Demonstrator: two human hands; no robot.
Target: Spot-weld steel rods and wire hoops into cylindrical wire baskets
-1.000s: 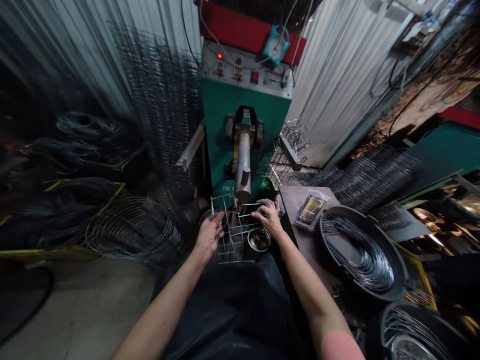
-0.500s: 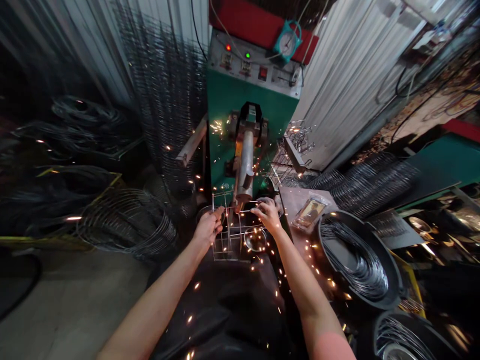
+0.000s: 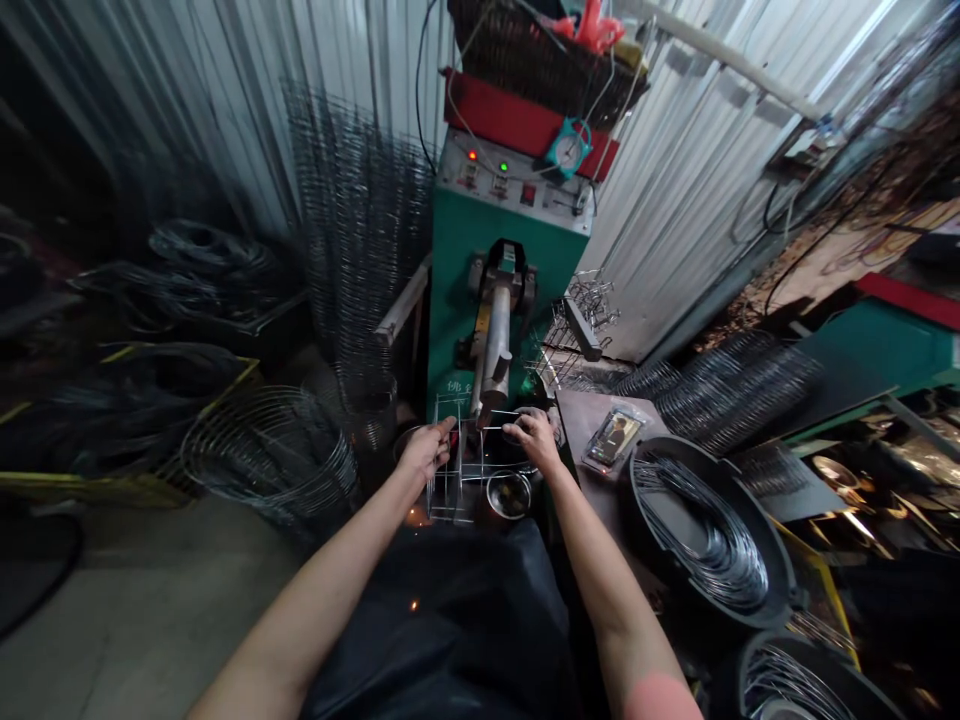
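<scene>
Steel wire frame [image 3: 454,480] sits below the green welding machine [image 3: 495,240]; left hand [image 3: 425,449] closed around its wire, right hand [image 3: 535,440] half closed on a cross wire [image 3: 499,428].

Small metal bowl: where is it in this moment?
In the head view, the small metal bowl sits at the near right end of the wire rack, just below the right hand.

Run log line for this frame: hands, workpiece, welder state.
left hand: grips wire frame | right hand: on wire frame | spot welder: electrode at frame, red and green lamps lit
</scene>
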